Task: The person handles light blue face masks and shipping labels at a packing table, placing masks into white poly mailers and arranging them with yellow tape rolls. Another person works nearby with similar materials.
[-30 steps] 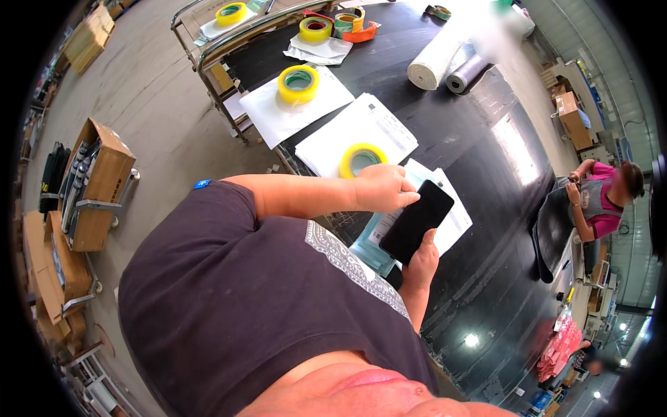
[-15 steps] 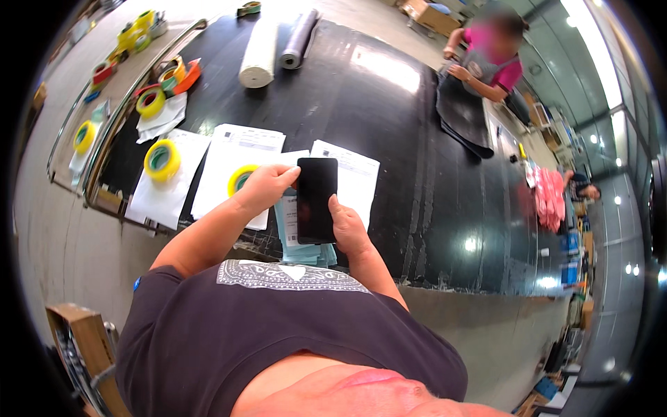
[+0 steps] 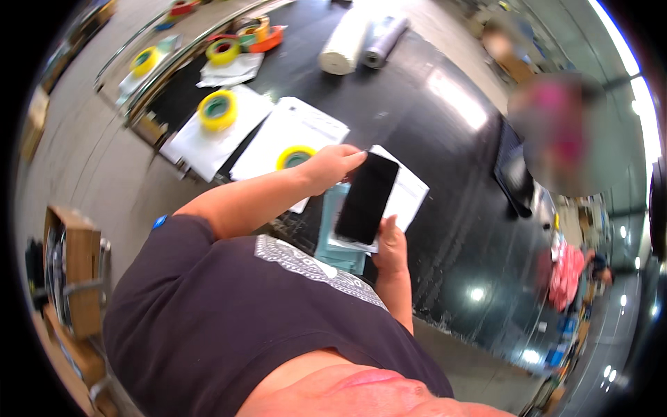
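White papers [image 3: 300,119] carry a yellow tape roll [image 3: 292,152]. The left hand [image 3: 328,169], curled closed, pinches the upper-left corner of the black phone [image 3: 367,199], positioned above teal packets [image 3: 340,259] on the table [image 3: 445,208]. The right hand [image 3: 391,249], partly curled, grips the phone's lower-right edge.

I take this for a workshop or warehouse floor with a packing station. In my feed, a broad, scuffed black-topped worktable [image 3: 462,243] has at least 4 thick yellow rolls of tape [image 3: 224,120] on and beside it, near stacked white printed paper sheets [image 3: 274,132]. Farther along lie 1 white textured roll [image 3: 342,45] and 1 smooth grey roll [image 3: 387,40]. I see bare grey concrete-like floor [image 3: 139,160] and a brown cardboard carton [image 3: 82,271] at left; at right, a soft pink heap [image 3: 566,278], a blurred person in a pink top [image 3: 559,125] and bright white strip lights [image 3: 617,33].
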A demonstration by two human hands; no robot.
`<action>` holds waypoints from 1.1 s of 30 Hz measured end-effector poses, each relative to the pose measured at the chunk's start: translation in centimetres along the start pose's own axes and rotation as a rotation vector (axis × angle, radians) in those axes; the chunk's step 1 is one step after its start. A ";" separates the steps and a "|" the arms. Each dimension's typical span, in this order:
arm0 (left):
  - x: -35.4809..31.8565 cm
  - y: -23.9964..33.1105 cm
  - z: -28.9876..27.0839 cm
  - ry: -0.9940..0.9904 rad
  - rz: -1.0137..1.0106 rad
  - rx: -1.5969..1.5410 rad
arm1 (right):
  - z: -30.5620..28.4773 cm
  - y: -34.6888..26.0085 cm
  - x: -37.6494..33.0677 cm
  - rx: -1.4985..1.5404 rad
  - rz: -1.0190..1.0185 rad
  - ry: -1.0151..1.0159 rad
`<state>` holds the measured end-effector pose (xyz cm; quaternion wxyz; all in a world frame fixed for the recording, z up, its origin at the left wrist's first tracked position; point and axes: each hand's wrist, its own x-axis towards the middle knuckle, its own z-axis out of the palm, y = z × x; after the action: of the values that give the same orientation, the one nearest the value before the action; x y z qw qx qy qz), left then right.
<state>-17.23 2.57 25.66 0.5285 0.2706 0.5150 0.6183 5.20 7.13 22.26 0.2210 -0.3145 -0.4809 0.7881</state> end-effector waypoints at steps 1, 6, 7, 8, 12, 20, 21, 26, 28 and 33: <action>0.6 -0.1 -1.1 0.038 0.003 -0.052 | 0.9 -0.6 -0.2 0.119 0.044 -0.001; 2.5 7.1 -8.6 0.117 0.047 -0.090 | 0.4 -1.6 -1.1 0.056 0.058 0.135; 3.3 8.7 -11.3 0.121 0.082 -0.056 | 0.3 -1.7 -1.3 0.063 0.025 0.186; 4.0 10.8 -13.2 0.158 0.076 0.036 | -0.2 -1.7 -1.7 0.037 -0.041 0.240; 11.2 13.8 -24.8 0.242 -0.044 0.270 | 1.2 -3.9 -3.7 0.030 -0.230 0.393; 29.3 7.3 -41.2 0.129 -0.147 0.887 | 12.6 -1.8 -2.0 0.298 -0.453 0.395; 30.7 6.7 -41.6 0.114 -0.135 0.952 | 14.1 -1.3 -1.2 0.311 -0.442 0.402; 34.2 3.9 -45.2 -0.196 0.126 1.968 | 19.2 0.1 4.8 0.452 -0.387 0.329; 33.0 4.6 -43.9 -0.197 0.170 1.928 | 21.4 -0.1 7.4 0.435 -0.391 0.265; 16.1 9.3 -36.0 -0.249 0.254 0.612 | 24.7 0.3 12.3 0.391 -0.495 0.083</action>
<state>-57.12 5.78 19.24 0.4008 0.5516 0.5702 0.4583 -20.93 -0.29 26.92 0.4819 -0.1713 -0.3726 0.7743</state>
